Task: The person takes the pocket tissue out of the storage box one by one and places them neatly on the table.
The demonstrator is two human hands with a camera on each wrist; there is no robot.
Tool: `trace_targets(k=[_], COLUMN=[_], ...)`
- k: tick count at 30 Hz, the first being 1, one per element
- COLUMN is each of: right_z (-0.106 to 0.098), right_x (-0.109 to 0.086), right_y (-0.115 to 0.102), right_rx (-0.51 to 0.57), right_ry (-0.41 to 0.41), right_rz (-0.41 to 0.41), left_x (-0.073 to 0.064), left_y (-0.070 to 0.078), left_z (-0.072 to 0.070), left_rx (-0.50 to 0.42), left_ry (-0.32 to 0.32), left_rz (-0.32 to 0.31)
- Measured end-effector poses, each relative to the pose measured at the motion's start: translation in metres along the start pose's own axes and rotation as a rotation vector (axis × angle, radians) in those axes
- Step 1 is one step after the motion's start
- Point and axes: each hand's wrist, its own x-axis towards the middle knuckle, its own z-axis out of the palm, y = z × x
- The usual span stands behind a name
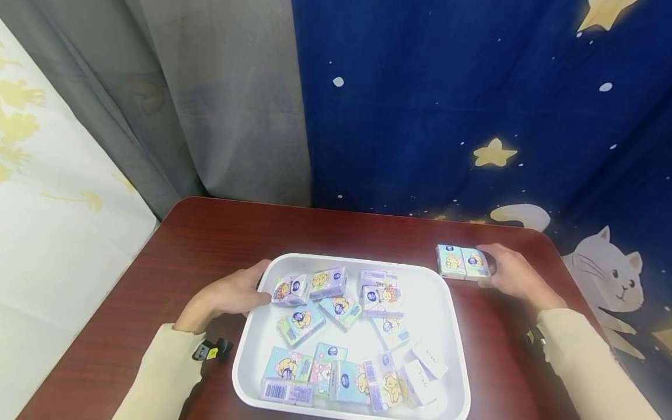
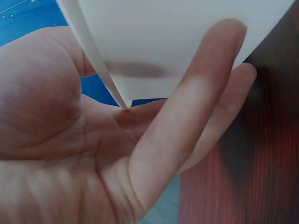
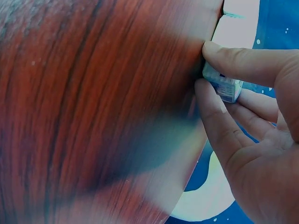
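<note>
A white tray (image 1: 427, 326) stands on the table, holding several small cartoon-printed packs that look like pocket tissues, such as a blue-green tissue pack (image 1: 301, 322) and a purple one (image 1: 328, 283). My left hand (image 1: 233, 293) grips the tray's left side near the far corner. In the left wrist view, its fingers (image 2: 187, 107) curl along the outer wall (image 2: 149, 42) and the thumb reaches over the rim. Right of the tray, two tissue packs lie side by side. My right hand (image 1: 517, 277) holds the right-hand pack (image 1: 475, 263) between thumb and fingers; the left-hand pack (image 1: 450, 261) touches it.
The dark red wooden table (image 1: 220, 233) has its far edge close behind the two packs. Beyond hang a grey curtain (image 1: 236, 105) and a blue starry curtain (image 1: 409, 116). A pale, yellow-patterned cloth (image 1: 58, 233) borders the left side.
</note>
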Motion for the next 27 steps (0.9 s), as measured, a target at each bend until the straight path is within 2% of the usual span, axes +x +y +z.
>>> trace_targets(k=[10, 19, 23, 27], right_z=[-0.004, -0.013, -0.017, -0.023], right_x=[0.000, -0.007, -0.013, -0.019], right_y=[-0.002, -0.008, -0.019, -0.042], right_rx=[-0.004, 0.008, -0.017, -0.048], right_ry=[-0.016, -0.029, 0.029, 0.084], right_rz=[-0.005, 0.000, -0.053, -0.133], left_x=[0.000, 0.001, 0.001, 0.001], left_y=[0.000, -0.002, -0.002, -0.002], left_z=[-0.001, -0.002, -0.002, -0.002], left_rx=[-0.004, -0.018, -0.009, -0.009], left_ry=[-0.001, -0.008, -0.006, -0.006], left_rz=[-0.001, 0.005, 0.002, 0.004])
